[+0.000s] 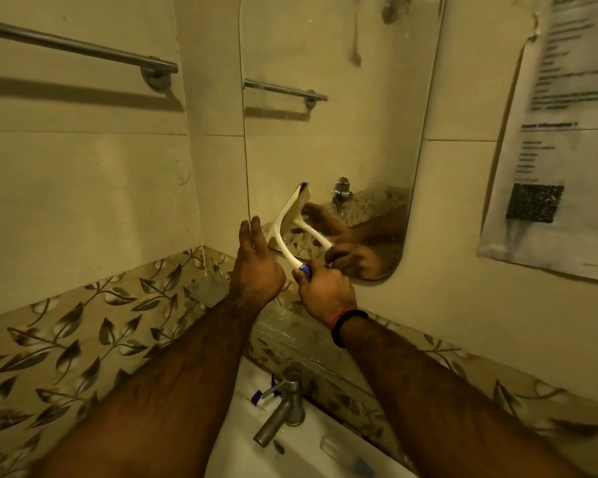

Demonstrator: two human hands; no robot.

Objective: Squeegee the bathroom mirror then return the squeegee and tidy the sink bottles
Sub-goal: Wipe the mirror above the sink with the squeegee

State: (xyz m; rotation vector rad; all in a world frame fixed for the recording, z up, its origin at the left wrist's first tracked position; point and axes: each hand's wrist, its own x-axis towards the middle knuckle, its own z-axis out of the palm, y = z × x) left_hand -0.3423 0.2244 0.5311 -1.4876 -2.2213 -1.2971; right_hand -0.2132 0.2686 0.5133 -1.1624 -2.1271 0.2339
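Note:
A white squeegee (pixel 283 222) with a blue grip lies with its blade against the lower left part of the mirror (pixel 342 115). My right hand (pixel 327 291) grips its blue handle end just below the mirror's bottom edge. My left hand (pixel 254 263) is raised beside the squeegee with straight fingers, next to the blade's lower end; whether it touches the blade or the wall cannot be told. Both hands and the squeegee are reflected in the glass. A white bottle with a blue cap (pixel 258 396) lies behind the tap, partly hidden by my left forearm.
A white sink (pixel 290 453) with a steel tap (pixel 283 405) sits below my arms. A towel rail (pixel 76 46) hangs on the left wall. A printed paper sheet (pixel 556 139) is stuck to the right wall. A leaf-patterned tile band (pixel 83 322) runs along the walls.

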